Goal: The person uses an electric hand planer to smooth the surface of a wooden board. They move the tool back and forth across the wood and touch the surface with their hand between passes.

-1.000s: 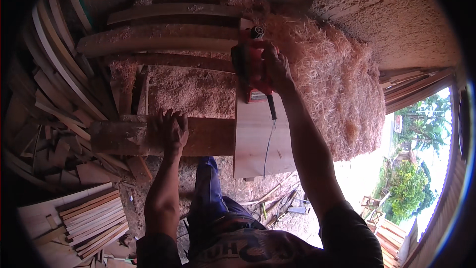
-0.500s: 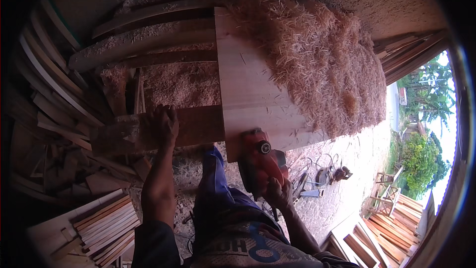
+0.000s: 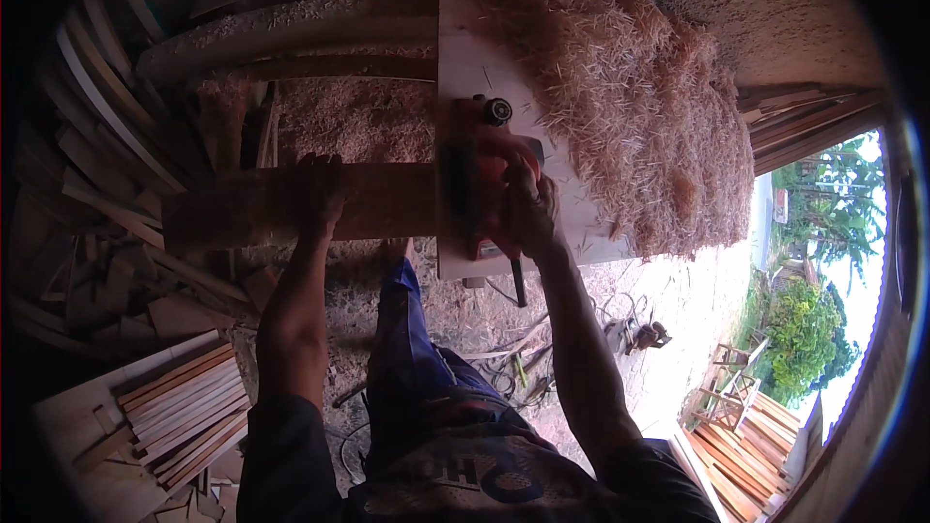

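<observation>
A red electric hand planer (image 3: pixel 492 150) stands on a wide, pale wooden board (image 3: pixel 465 39). Its rear handle is gripped by my right hand (image 3: pixel 531 208), fingers closed round it. My left hand (image 3: pixel 320 196) is on a dark wooden plank (image 3: pixel 387 199) left of the pale board, the fingers bent over the plank's far edge. A short black cord end (image 3: pixel 517 283) hangs from the planer's near side. The underside of the planer is hidden against the board.
Shavings (image 3: pixel 630 116) heap over the board's right part. Curved timbers (image 3: pixel 291 24) lie at the far left, above piled offcuts (image 3: pixel 97 281). Stacked strips (image 3: pixel 189 412) lie at lower left. Cables and a power tool (image 3: pixel 647 334) rest on the floor at right.
My right hand has pushed the planer away from me, from the board's near edge to farther over it. My left hand stays on the plank. The view has shifted slightly.
</observation>
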Demonstrator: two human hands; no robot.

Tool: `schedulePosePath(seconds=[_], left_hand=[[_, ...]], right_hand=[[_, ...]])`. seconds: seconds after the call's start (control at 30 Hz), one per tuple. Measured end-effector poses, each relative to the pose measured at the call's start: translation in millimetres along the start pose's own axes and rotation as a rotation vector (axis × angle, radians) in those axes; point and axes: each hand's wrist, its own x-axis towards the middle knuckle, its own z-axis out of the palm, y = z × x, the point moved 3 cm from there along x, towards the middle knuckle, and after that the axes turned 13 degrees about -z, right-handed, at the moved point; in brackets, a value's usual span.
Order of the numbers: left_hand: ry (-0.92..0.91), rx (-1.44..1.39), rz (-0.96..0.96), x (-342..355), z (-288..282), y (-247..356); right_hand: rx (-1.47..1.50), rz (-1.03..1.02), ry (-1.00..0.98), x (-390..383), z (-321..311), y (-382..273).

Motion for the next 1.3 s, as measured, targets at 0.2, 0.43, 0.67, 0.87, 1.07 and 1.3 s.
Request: schedulePosePath(seconds=[0.2,0.43,0.67,0.87,1.07,1.3], left_hand=[[0.242,0.003,-0.243,-9.5,-7.4,-1.9],[-0.222,0.064,-0.025,-5.7,-2.1,-14.3],[0.209,-0.217,-0.101,-23.1,-7.9,-37.0],[0.085,-0.048,-0.150,-40.2,-8.3,-59.5],[0.041,-0.071,-0.186,-39.9,-14.2,-55.4],[0.104,-0.192,-0.137,-33.6,-9.3,-48.8]], right_hand=[[0.129,0.182,0.029,-190.6,21.8,-20.8],[0.044,-0.028,0.029,-44.6,38.9,-23.9],[0.271,-0.108,0.085,45.7,41.3,-44.0],[0.017,0.160,-0.056,-136.7,42.6,-20.8],[-0.632,-0.754,-0.028,-127.6,49.5,-13.7],[0.056,-0.039,-0.043,61.9,49.8,-56.4]])
